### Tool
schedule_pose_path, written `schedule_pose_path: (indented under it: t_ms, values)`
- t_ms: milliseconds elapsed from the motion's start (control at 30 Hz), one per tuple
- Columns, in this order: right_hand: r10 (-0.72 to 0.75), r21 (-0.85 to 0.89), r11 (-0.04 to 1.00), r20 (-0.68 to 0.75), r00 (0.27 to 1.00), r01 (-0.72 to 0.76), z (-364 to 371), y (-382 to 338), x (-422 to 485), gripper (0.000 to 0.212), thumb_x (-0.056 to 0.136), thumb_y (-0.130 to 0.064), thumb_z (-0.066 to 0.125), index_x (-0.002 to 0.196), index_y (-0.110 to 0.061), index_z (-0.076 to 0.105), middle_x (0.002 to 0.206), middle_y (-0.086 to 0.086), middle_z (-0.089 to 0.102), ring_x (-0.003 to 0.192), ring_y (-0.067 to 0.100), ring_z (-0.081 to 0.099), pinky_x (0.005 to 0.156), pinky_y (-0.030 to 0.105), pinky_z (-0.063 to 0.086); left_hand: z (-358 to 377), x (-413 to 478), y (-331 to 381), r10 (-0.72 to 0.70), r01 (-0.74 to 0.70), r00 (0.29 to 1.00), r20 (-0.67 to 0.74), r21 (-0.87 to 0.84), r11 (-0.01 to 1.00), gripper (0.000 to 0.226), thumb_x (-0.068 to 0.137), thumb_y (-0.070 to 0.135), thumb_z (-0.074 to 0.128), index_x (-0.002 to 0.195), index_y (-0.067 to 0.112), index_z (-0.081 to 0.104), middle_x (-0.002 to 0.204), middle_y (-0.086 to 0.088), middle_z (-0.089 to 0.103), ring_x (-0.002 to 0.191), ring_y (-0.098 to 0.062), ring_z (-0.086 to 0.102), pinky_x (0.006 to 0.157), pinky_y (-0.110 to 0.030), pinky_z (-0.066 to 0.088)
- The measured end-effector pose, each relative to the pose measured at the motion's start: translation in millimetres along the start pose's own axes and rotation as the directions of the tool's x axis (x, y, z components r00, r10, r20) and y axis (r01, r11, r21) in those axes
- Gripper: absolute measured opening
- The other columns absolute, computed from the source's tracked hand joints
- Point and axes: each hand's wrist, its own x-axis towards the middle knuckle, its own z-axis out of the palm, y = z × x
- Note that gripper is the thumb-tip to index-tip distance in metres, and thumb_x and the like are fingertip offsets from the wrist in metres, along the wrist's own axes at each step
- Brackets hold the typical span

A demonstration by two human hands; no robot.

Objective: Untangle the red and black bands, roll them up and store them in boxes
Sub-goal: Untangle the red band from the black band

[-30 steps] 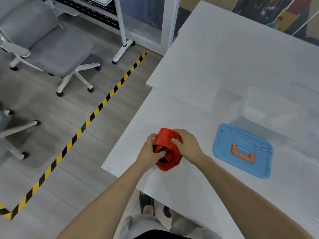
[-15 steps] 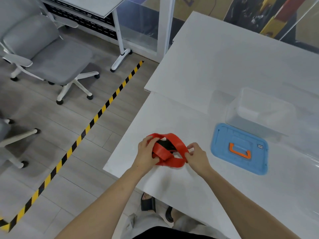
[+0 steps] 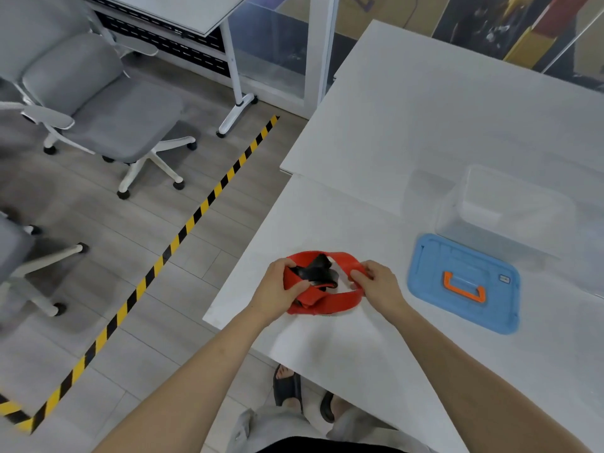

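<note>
Red band (image 3: 340, 300) stretched wide: left hand (image 3: 277, 289) grips it and the black band (image 3: 315, 273), right hand (image 3: 379, 284) fingers pinch its far end.

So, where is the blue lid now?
Head view: the blue plastic lid with the orange handle lies on the white table, right of the right hand, in front of the clear plastic box.
</note>
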Motion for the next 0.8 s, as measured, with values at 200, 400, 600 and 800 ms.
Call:
schedule_pose_path:
  t_ms: [200, 400, 600, 800]
  values:
    - [0.108, -0.009, 0.994, 0.03, 0.994, -0.108, 9, 28, -18, 0.021, 0.096, -0.031, 0.066, 0.115, -0.023, 0.06, 0.092, 0.007, 0.077, 0.083, 0.026, 0.076, 0.084, 0.046, 0.064, -3, 9, -3, 0.008, -0.009, 0.999, 0.035, 0.03, 0.999, 0.053, 0.099, 0.012, 0.053, 0.15, 0.025, 0.05, 0.154, -0.004, 0.046, 0.147, -0.026, 0.036, 0.125, -0.049, 0.029]
    - [0.029, 0.053, 0.998, -0.005, 1.0, -0.028, 15, 16, -21, 0.013, 0.098, -0.027, 0.068, 0.109, -0.021, 0.068, 0.095, 0.003, 0.077, 0.088, 0.022, 0.075, 0.077, 0.035, 0.063, 10, 9, 22, -0.022, 0.018, 0.999, 0.023, 0.185, 0.983, 0.092, 0.085, 0.06, 0.063, 0.162, 0.036, 0.017, 0.147, 0.003, 0.04, 0.136, -0.018, 0.042, 0.107, -0.046, 0.048]
    - [-0.055, 0.096, 0.993, -0.067, 0.996, 0.062, 7, 17, -36, 0.015, 0.103, -0.02, 0.062, 0.115, -0.027, 0.068, 0.099, -0.006, 0.075, 0.092, 0.01, 0.072, 0.074, 0.017, 0.052, 10, 13, 17, 0.074, -0.059, 0.996, -0.044, 0.282, 0.957, 0.057, 0.093, 0.041, 0.069, 0.146, 0.044, 0.047, 0.126, -0.004, 0.045, 0.121, -0.029, 0.05, 0.096, -0.043, 0.053]
    - [0.024, 0.247, 0.969, -0.222, 0.975, 0.033, -15, 34, -45, 0.016, 0.104, -0.011, 0.061, 0.113, -0.023, 0.064, 0.103, 0.004, 0.077, 0.093, 0.021, 0.076, 0.084, 0.039, 0.066, 5, 5, 27, 0.167, -0.213, 0.971, -0.171, -0.3, 0.93, 0.051, 0.097, 0.014, 0.068, 0.138, 0.035, 0.047, 0.136, 0.01, 0.054, 0.123, -0.008, 0.055, 0.102, -0.023, 0.048]
